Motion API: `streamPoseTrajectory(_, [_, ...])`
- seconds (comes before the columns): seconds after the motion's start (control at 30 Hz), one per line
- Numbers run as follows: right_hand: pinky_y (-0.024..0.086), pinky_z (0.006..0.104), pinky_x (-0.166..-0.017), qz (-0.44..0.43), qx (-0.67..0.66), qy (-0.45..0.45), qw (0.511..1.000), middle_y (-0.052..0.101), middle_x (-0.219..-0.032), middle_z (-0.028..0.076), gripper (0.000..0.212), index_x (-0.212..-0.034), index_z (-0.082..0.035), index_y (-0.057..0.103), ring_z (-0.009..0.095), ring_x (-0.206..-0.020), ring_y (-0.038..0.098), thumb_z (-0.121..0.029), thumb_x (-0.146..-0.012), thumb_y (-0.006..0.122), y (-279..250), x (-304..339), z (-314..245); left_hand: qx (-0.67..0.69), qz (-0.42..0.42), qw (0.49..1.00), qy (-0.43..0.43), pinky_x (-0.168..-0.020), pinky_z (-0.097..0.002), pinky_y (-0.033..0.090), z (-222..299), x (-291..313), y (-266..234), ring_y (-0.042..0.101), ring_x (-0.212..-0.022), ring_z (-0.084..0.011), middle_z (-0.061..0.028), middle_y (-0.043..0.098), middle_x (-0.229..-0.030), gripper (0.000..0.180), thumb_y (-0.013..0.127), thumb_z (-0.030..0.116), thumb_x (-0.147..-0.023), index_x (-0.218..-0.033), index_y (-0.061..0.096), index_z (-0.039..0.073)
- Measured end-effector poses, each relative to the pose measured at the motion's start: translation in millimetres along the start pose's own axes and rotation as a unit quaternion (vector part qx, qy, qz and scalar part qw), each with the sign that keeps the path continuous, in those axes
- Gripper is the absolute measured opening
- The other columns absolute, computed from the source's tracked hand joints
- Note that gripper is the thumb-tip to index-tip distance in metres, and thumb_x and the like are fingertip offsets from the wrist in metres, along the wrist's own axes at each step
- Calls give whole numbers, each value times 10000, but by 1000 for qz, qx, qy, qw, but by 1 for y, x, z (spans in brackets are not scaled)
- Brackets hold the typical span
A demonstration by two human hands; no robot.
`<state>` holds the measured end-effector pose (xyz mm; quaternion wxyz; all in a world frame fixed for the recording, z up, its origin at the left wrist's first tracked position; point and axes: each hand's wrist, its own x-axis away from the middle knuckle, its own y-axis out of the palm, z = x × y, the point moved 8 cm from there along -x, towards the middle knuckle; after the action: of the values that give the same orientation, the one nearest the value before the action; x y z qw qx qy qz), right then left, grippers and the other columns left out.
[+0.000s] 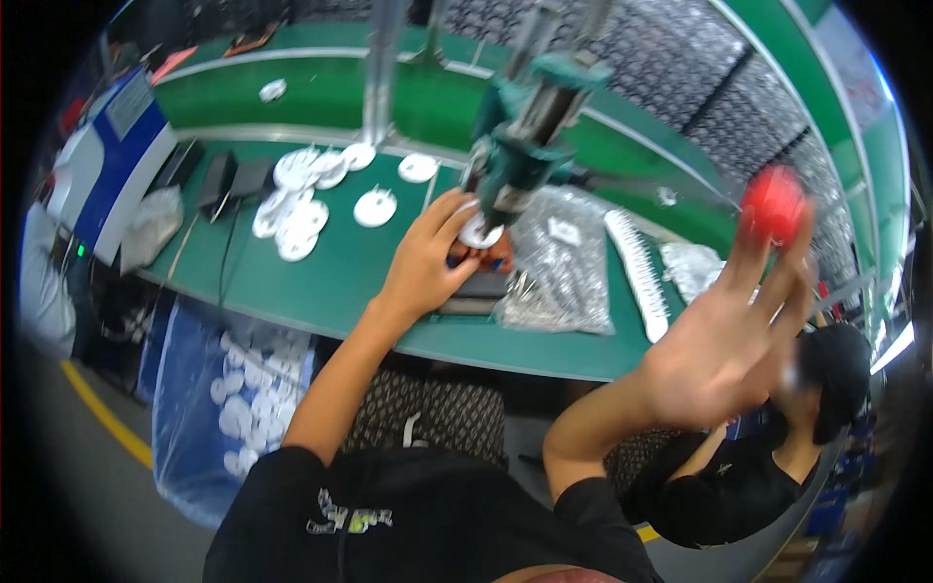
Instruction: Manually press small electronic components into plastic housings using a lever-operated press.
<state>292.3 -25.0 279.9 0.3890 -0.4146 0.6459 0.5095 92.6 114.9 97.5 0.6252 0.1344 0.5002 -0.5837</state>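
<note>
Right under the green press point(533, 146), the left hand point(420, 260) is at a white disc point(480, 234) sitting on an orange block point(499, 255). Forefinger's up along the disc's left edge, thumb's lower down by the block with a gap between the two, so the disc is just right of that gap. Can't tell if the fingers are actually pinching it. Over on the right, the right hand point(714, 360) is up at a red ball point(775, 204), fingers stretched to it, but it's too blurry to say whether they're wrapped on.

Just right of the block there's a clear plastic bag point(569, 267), then a long white strip point(639, 274). Left of the press, a bunch of loose discs point(296, 216) lies on the green surface point(335, 262). Further out, below the edge, a blue-lined bin point(185, 428) has more white pieces point(236, 420) in it, and a co-worker point(739, 500) in black is at lower right.
</note>
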Motion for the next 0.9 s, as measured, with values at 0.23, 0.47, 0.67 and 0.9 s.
streamPoseTrajectory(0.23, [382,470,-1088,-202,297,31,933,521,-1311,236,398,-1049,-55,564,368,-1239,521,-139,-729,786,8,136,44,73,41,996,-19,-950,-421,507,42,46,-35,631,-1091,-339,-166,644,-1168,482,767,157,-756,-1198,638,17])
streamPoseTrajectory(0.47, [509,441,-912,-311,305,139,889,618,-1303,174,538,-1125,-55,618,365,-1079,635,-164,-673,888,-7,212,33,420,-112,817,-378,-842,-270,504,52,127,9,615,-951,-99,-60,700,-1059,306,590,159,-995,-1223,626,-42])
streamPoseTrajectory(0.67, [528,415,-947,-280,343,209,872,629,-1286,225,590,-1157,-34,616,363,-1138,648,-179,-670,915,-66,206,34,197,-343,894,-211,-796,-312,529,75,106,30,689,-886,-203,-148,726,-1058,369,640,140,-938,-1275,619,-8])
streamPoseTrajectory(0.9, [473,359,-1004,-9,602,313,735,623,-1342,164,482,-1192,13,666,251,-1189,612,-128,-760,828,-318,144,44,-82,-83,977,-181,-846,-382,511,-38,39,-57,649,-942,-282,-168,685,-1110,230,592,176,-981,-1074,671,-19])
